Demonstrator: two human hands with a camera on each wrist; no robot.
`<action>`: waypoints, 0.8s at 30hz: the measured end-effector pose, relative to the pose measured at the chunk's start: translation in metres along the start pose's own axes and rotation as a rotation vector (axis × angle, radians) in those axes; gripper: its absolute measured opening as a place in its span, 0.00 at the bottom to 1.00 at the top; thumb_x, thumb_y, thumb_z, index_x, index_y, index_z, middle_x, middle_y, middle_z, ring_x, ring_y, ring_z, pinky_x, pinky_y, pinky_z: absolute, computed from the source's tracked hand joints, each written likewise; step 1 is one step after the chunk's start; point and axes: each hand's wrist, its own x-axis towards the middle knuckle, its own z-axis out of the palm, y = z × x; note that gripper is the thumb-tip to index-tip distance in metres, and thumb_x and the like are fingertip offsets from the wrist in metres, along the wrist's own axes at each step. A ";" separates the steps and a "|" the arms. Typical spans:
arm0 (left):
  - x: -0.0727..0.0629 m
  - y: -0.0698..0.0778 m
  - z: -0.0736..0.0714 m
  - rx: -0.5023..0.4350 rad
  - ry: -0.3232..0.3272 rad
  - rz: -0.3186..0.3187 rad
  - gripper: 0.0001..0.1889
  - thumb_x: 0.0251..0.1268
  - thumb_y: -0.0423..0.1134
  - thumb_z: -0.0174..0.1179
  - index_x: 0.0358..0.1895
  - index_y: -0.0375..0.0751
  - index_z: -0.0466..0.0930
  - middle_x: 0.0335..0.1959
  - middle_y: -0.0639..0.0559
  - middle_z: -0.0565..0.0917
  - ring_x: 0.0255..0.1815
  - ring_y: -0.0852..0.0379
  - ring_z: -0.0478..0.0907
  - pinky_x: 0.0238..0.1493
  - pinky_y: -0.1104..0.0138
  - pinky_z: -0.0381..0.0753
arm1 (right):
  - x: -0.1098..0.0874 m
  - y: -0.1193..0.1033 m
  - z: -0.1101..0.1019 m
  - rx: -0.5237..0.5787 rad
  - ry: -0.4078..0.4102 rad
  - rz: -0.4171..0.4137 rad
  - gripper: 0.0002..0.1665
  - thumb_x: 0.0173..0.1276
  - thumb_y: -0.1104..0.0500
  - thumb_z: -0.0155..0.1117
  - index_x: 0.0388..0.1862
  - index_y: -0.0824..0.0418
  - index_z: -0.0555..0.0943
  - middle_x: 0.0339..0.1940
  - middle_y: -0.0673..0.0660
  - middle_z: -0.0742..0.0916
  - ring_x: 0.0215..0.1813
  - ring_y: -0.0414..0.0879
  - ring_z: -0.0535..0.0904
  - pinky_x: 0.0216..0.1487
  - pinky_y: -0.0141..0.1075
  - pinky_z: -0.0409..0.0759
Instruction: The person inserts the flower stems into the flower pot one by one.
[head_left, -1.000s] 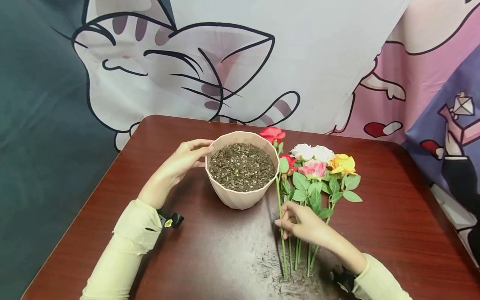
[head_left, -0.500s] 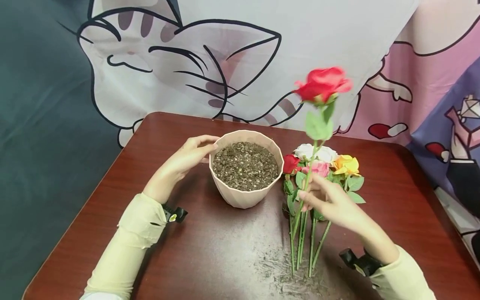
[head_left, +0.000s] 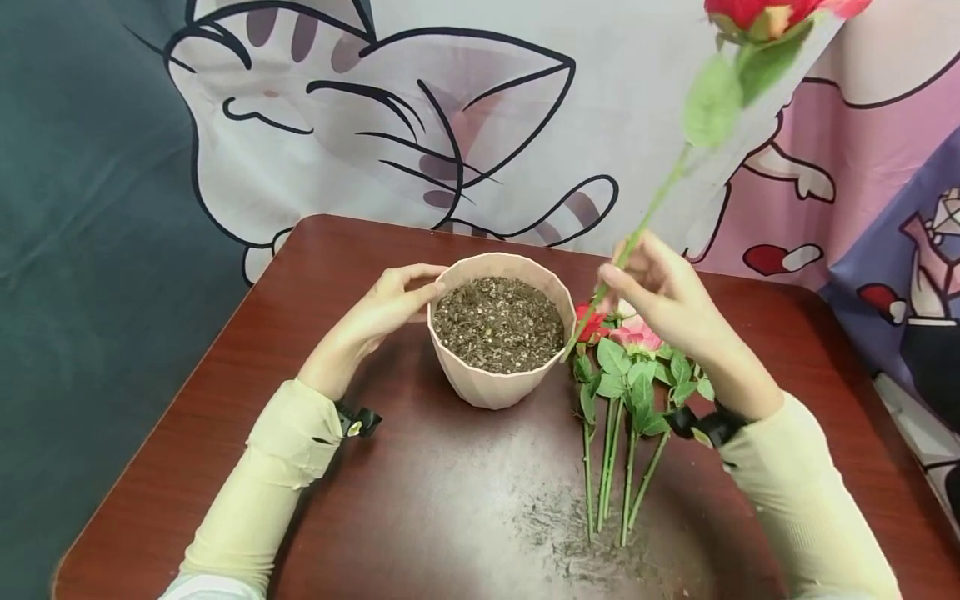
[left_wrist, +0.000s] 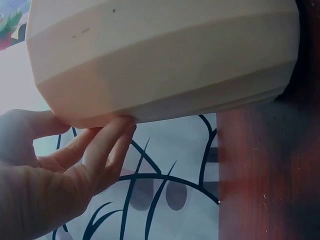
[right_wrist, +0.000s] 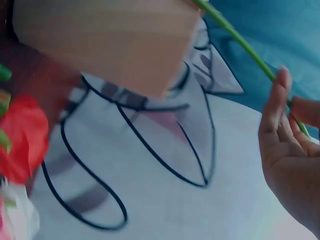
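In the head view my left hand [head_left: 390, 300] rests its fingers and thumb against the left side of a pale pink faceted flower pot [head_left: 487, 383]. The left wrist view has those fingertips [left_wrist: 117, 127] touching the pot's outer wall near the rim. Dark soil [head_left: 498, 325] fills the pot. My right hand [head_left: 671, 292] pinches the green stem of a red rose [head_left: 712, 104] between thumb and fingers. The rose leans to the upper right, its bloom cut off by the frame's top. Its lower stem end is by the pot's right rim; whether they touch, I cannot tell.
Right of the pot, several more roses lie on the brown table [head_left: 420, 517], among them a red one [head_left: 590, 323] and a pink one [head_left: 636, 333]. My right forearm hides others. Soil crumbs [head_left: 577, 533] dot the table's front. A cartoon cat cloth [head_left: 510, 117] hangs behind.
My right hand has lifted the red rose off the table, up and to the right, so its stem end is now near the pot's rim. The left hand stays at the pot.
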 end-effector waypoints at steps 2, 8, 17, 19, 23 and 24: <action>0.000 -0.001 0.000 -0.007 0.017 0.004 0.19 0.71 0.36 0.50 0.62 0.36 0.70 0.55 0.39 0.74 0.49 0.52 0.76 0.48 0.62 0.80 | 0.017 0.005 0.003 0.017 -0.030 0.019 0.03 0.69 0.70 0.52 0.38 0.64 0.70 0.25 0.55 0.83 0.23 0.46 0.79 0.27 0.32 0.79; 0.000 -0.003 0.001 -0.014 0.026 0.011 0.19 0.71 0.35 0.49 0.63 0.35 0.69 0.55 0.37 0.74 0.47 0.54 0.77 0.49 0.59 0.79 | 0.054 0.019 0.006 0.262 -0.220 0.027 0.01 0.70 0.70 0.50 0.37 0.66 0.69 0.22 0.56 0.80 0.21 0.45 0.75 0.24 0.34 0.78; -0.001 -0.002 0.004 -0.043 0.032 -0.021 0.18 0.71 0.36 0.50 0.62 0.38 0.71 0.54 0.39 0.75 0.47 0.54 0.75 0.51 0.57 0.78 | 0.097 0.034 0.037 0.255 -0.148 0.027 0.03 0.70 0.68 0.51 0.36 0.66 0.67 0.22 0.55 0.81 0.21 0.44 0.77 0.28 0.32 0.78; 0.000 -0.003 0.005 -0.046 0.030 -0.024 0.19 0.71 0.36 0.50 0.62 0.38 0.71 0.55 0.39 0.75 0.47 0.54 0.75 0.51 0.57 0.77 | 0.103 0.038 0.043 0.197 -0.122 0.027 0.03 0.71 0.67 0.51 0.37 0.66 0.67 0.22 0.54 0.82 0.21 0.46 0.78 0.29 0.33 0.78; -0.003 -0.002 0.004 -0.050 0.041 -0.022 0.18 0.71 0.36 0.49 0.62 0.37 0.70 0.55 0.39 0.75 0.48 0.54 0.75 0.52 0.57 0.77 | 0.111 0.043 0.053 0.087 -0.084 0.031 0.05 0.71 0.65 0.51 0.39 0.66 0.67 0.23 0.53 0.82 0.23 0.49 0.79 0.31 0.33 0.79; -0.004 -0.002 0.004 -0.053 0.045 -0.019 0.18 0.71 0.35 0.49 0.62 0.37 0.70 0.54 0.39 0.75 0.48 0.54 0.75 0.52 0.57 0.77 | 0.112 0.042 0.056 0.070 -0.080 0.032 0.05 0.72 0.65 0.51 0.39 0.66 0.67 0.23 0.54 0.82 0.24 0.51 0.79 0.32 0.33 0.79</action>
